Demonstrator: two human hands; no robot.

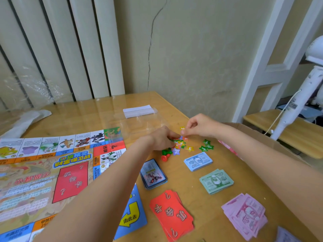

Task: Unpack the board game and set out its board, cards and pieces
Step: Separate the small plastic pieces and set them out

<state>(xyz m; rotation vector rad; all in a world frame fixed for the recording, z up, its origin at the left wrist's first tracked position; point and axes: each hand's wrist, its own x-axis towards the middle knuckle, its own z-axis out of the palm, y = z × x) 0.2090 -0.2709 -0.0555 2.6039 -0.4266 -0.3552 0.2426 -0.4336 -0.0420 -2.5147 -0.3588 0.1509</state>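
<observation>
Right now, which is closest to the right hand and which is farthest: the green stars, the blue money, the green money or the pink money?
From the right hand, in the head view:
1. Green stars, just below it.
2. Blue money, a bit nearer the person.
3. Green money, nearer still.
4. Pink money, at the table's near right edge.

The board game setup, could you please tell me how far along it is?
Done: board unfolded; card stacks and play money laid out. In hand: both hands, left and right, sorting the star tokens. Left: red pawn and tokens unarranged.
</observation>
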